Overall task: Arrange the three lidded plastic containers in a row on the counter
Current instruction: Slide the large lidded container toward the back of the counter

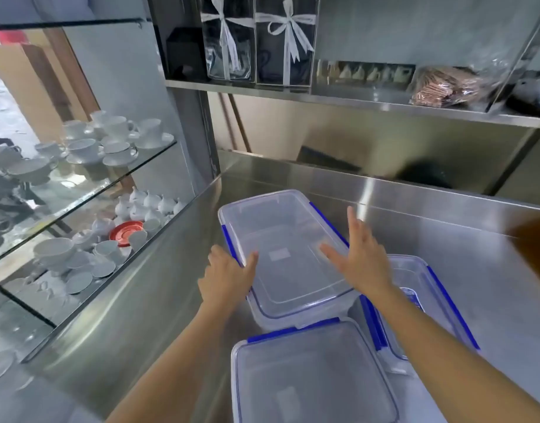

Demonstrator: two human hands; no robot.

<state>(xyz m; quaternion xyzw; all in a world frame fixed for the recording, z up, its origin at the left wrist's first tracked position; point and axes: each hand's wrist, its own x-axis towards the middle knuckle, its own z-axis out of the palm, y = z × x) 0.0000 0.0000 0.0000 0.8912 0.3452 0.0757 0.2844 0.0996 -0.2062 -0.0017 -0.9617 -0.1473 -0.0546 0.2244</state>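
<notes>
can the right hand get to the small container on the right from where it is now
Probably yes. The right hand is open, flat over the big container, holding nothing. The small container sits just beside and under that forearm with nothing on its lid.

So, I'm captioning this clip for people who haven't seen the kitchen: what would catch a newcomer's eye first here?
First, the three clear containers with blue clips clustered on the steel counter: the far container has the left hand on its left edge and the right hand spread open over its lid. The near container and the right container sit closer in. Next, the white cups and saucers on glass shelves at left.
</notes>
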